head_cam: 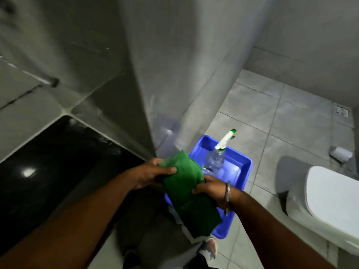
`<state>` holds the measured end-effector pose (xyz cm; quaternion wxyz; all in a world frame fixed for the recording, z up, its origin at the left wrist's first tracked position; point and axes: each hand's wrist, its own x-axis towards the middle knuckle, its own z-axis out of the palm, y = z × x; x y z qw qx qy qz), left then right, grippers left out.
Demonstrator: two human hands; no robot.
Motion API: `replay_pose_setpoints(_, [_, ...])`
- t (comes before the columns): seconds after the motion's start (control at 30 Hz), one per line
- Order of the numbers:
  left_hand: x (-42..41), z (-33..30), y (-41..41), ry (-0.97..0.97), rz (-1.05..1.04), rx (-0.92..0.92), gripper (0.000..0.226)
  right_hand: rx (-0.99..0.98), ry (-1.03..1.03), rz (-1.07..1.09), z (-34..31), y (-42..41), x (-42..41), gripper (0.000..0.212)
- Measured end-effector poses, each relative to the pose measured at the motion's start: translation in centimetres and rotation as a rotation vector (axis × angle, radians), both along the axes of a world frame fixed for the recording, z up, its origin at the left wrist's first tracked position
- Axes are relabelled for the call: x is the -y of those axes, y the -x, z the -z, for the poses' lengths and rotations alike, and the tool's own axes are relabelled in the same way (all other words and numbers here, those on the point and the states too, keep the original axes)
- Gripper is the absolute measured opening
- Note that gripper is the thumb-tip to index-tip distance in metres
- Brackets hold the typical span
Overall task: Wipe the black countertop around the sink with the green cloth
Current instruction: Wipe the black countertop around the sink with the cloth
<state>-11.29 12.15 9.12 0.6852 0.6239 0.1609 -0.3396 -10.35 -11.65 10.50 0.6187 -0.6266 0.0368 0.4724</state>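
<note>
A folded green cloth hangs between both hands, just above a blue tub. My left hand grips its upper left edge with the thumb on top. My right hand, with a metal bangle on the wrist, pinches its right side. The glossy black countertop lies to the left of the hands, its surface wet-looking with a light reflection. The sink is out of view.
A blue plastic tub sits on the grey tiled floor and holds a clear spray bottle with a white and green nozzle. A white toilet stands at the right. A grey tiled wall corner rises straight ahead. A floor drain is far right.
</note>
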Motion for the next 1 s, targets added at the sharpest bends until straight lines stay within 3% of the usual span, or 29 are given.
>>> replay_pose_setpoints(0.17, [-14.7, -1.4, 7.0, 0.032, -0.182, 0.023, 0.056, 0.164, 0.015, -0.204, -0.3, 4.4, -12.4, 0.024])
replay_pose_setpoints(0.3, [-26.1, -1.7, 9.6, 0.075, -0.369, 0.042, 0.047, 0.604, 0.121, -0.209, -0.5, 5.1, -24.8, 0.019])
replay_pose_setpoints(0.4, [-33.0, -1.0, 9.2, -0.015, -0.441, 0.079, 0.031, 0.951, 0.280, -0.270, -0.6, 3.2, -33.1, 0.017])
replay_pose_setpoints(0.5, [-38.6, 0.9, 7.7, -0.302, -0.498, 0.164, 0.033, 1.193, 0.501, -0.547, 0.4, 1.2, -40.0, 0.038])
replay_pose_setpoints(0.6, [-42.2, 3.6, 6.1, -0.653, -0.613, 0.350, 0.027, 1.267, 0.620, -0.850, 3.3, 0.1, -44.6, 0.050])
replay_pose_setpoints(0.7, [-44.4, 7.0, 7.4, -1.084, -0.631, 0.192, 0.038, 1.197, 0.687, -1.272, 6.7, 0.7, -46.8, 0.058])
replay_pose_setpoints(0.77, [-45.2, 9.5, 9.0, -1.274, -0.579, 0.114, 0.045, 1.268, 0.731, -1.276, 7.8, 0.4, -48.2, 0.051])
replay_pose_setpoints(0.87, [-44.9, 11.6, 9.6, -1.485, -0.465, 0.115, 0.051, 1.545, 0.676, -1.061, 8.2, -1.4, -51.0, 0.038])
replay_pose_setpoints(1.0, [-44.4, 12.5, 9.2, -1.499, -0.394, 0.037, 0.073, 1.575, 0.504, -1.345, 10.0, -4.0, -54.8, 0.071])
